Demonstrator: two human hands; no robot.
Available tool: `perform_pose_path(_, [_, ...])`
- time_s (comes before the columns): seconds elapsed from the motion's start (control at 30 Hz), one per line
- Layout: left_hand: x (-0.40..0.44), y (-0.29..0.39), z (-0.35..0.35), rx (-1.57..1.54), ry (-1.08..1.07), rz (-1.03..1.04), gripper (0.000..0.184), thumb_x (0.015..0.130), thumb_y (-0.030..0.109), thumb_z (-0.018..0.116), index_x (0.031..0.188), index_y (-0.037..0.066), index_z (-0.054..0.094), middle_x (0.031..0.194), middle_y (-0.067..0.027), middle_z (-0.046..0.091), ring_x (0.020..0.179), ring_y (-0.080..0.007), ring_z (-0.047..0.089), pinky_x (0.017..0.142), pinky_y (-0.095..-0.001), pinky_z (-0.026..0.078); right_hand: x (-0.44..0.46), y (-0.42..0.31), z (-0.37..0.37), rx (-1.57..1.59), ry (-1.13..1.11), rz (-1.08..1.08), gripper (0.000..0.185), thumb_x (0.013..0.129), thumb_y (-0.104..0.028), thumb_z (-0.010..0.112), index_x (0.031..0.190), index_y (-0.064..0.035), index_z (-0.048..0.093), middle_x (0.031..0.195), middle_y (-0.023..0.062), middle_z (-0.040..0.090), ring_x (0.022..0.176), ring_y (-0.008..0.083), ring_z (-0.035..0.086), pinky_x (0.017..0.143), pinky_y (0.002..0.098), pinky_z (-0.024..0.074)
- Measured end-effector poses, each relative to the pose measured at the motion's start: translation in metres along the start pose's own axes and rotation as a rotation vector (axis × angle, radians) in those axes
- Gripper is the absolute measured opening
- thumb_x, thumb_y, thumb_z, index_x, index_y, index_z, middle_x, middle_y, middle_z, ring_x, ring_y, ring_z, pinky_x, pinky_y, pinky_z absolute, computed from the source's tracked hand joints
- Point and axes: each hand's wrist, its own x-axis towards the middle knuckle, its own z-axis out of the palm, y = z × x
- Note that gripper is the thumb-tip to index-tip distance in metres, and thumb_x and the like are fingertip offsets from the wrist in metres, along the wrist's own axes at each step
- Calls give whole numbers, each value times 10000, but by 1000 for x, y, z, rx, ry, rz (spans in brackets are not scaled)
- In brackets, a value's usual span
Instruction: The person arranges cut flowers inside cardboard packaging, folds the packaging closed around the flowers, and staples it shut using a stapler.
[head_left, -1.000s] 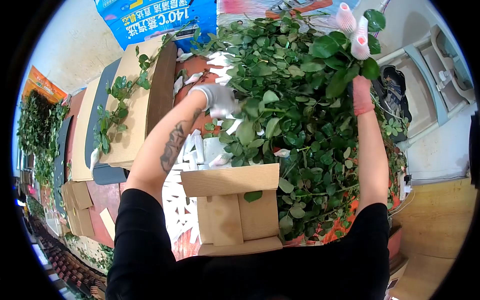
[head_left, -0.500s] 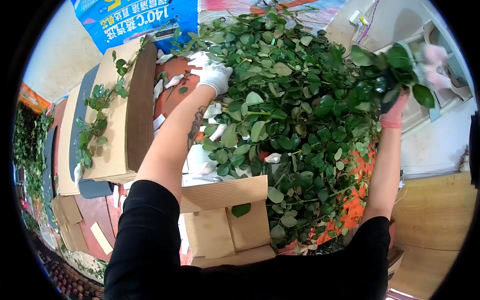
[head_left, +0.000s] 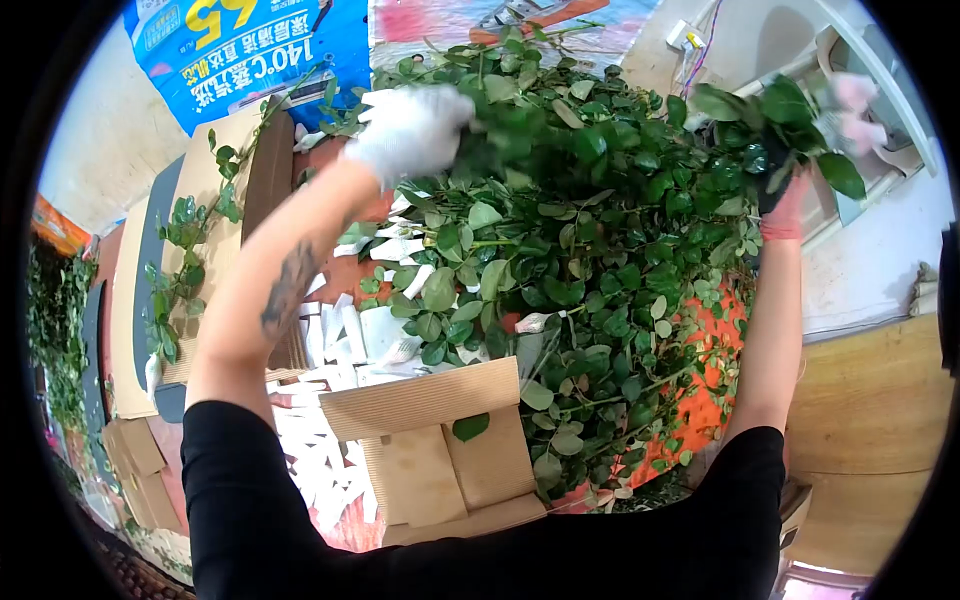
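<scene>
My left hand [head_left: 415, 130], in a white glove and smeared by motion, is closed on a leafy rose stem at the upper left of the pile. Blurred leaves [head_left: 515, 140] trail to its right. On the right side, my right hand [head_left: 782, 195], in a dark glove with a pink cuff, grips a bunch of roses [head_left: 785, 115]. Their pale pink and white heads point right and look blurred. A large heap of green rose stems [head_left: 600, 210] lies between both hands. Some buds in white netting [head_left: 533, 322] show among the leaves.
An open cardboard box [head_left: 430, 400] with a loose leaf stands in front of me. White paper strips [head_left: 325, 440] lie scattered at its left. Stacked corrugated cardboard [head_left: 225, 230] stands at the left, below a blue printed sheet [head_left: 245, 60]. A white rack [head_left: 840, 60] is behind my right hand.
My left hand has lifted slightly, closed on a stem, and the leaves beside it are moving. My left forearm has swung left, showing more paper strips. My right hand still holds its bunch.
</scene>
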Motion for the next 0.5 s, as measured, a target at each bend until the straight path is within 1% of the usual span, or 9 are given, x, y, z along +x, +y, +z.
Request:
perform_pose_path(0.03, [-16,16,7,100,-112,-3,153,775,140,538,881,83,634,920,-173,635,898,-324,635,792,-411,503,-2,-5,22,486,35,289,395,799,-192,591,1164,-43,572,1200,156,583,1096,299,550,970,371,421])
perform_pose_path(0.07, [-42,22,23,-4,-119,30,147,765,173,560,867,89,625,910,-163,627,910,-327,623,811,-420,494,-8,-16,33,819,65,521,401,805,-193,585,1176,-42,558,1208,154,575,1102,294,545,972,370,418])
perform_pose_path(0.13, [-88,5,79,-106,-211,175,339,752,262,614,1030,68,631,965,-160,621,987,-323,593,899,-429,462,-11,-45,35,1164,29,660,415,817,-197,574,1199,-41,530,1222,149,561,1113,284,535,978,366,412])
perform_pose_path(0.2, [-106,-15,89,-368,-272,254,459,768,313,629,1160,76,599,1011,-159,631,979,-323,602,902,-405,468,-3,-76,28,1371,-18,679,429,829,-201,563,1223,-40,502,1237,144,546,1125,274,525,984,362,405])
perform_pose_path(0.27, [-102,-38,75,-1118,-305,-207,465,791,325,623,1179,71,604,989,-151,656,923,-307,629,863,-373,486,8,-104,18,1526,-88,657,444,842,-204,551,1247,-39,473,1252,139,531,1137,264,515,990,359,399])
perform_pose_path(0.3, [-98,-36,50,-775,-167,-226,362,819,288,584,1092,59,647,904,-143,673,835,-276,652,790,-351,502,12,-114,10,1586,-126,641,452,848,-206,546,1258,-39,459,1260,136,524,1143,259,510,993,357,396])
perform_pose_path(0.33, [-92,-33,37,-561,-159,-351,307,828,283,562,1019,68,672,868,-130,679,815,-275,656,747,-370,501,15,-125,4,1645,-169,627,460,854,-208,540,1270,-38,445,1267,133,516,1148,254,505,996,355,393])
perform_pose_path(0.4, [-85,-33,38,-470,-102,-313,325,825,334,553,1009,96,676,880,-127,679,834,-281,655,737,-394,497,18,-142,-6,1730,-246,607,475,866,-212,529,1294,-37,417,1282,128,502,1160,245,495,1001,351,387])
perform_pose_path(0.5, [-86,-4,53,-334,-348,-192,476,783,508,551,1021,112,663,909,-146,674,866,-307,649,771,-400,498,5,-158,-13,1772,-371,641,500,884,-217,512,1329,-35,375,1304,121,479,1178,230,480,1010,346,377])
